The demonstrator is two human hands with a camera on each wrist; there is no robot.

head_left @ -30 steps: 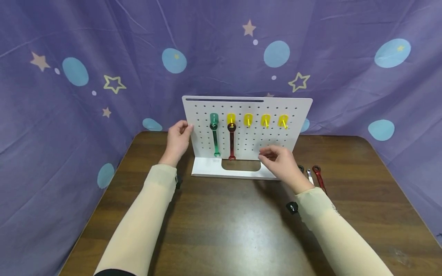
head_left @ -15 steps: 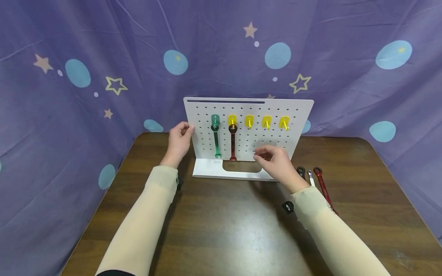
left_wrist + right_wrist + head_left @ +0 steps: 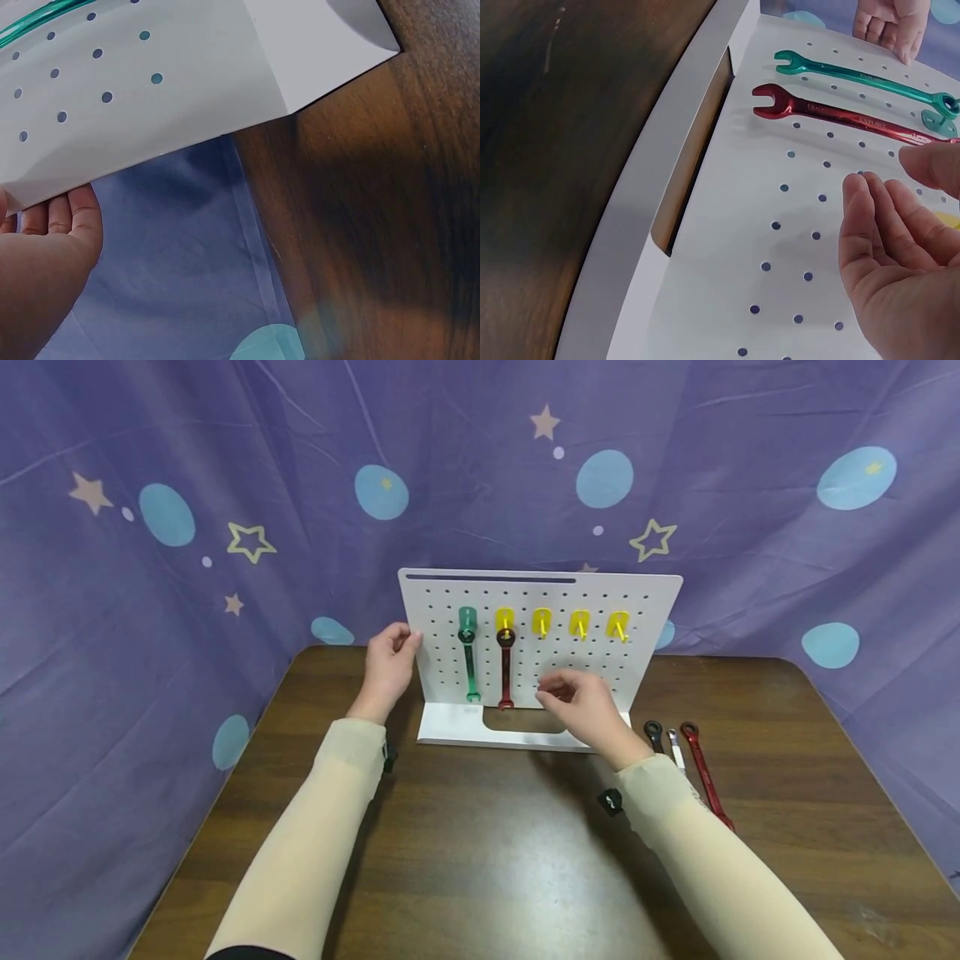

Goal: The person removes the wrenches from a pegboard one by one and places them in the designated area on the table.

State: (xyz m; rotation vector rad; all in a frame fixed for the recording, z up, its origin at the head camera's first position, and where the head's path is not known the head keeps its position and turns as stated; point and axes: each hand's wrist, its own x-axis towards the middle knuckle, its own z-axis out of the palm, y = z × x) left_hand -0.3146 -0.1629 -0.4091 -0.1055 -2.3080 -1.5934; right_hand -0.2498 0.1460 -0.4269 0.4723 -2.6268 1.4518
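One edge of pegboard (image 3: 536, 653) pinched by left hand (image 3: 387, 665); right hand (image 3: 585, 703) released, gap to red wrench (image 3: 506, 673).

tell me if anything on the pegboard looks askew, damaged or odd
Nothing looks damaged or plainly askew. The only mild oddity is colour: the green hook at the left end breaks a row on the pegboard otherwise made of yellow hooks.
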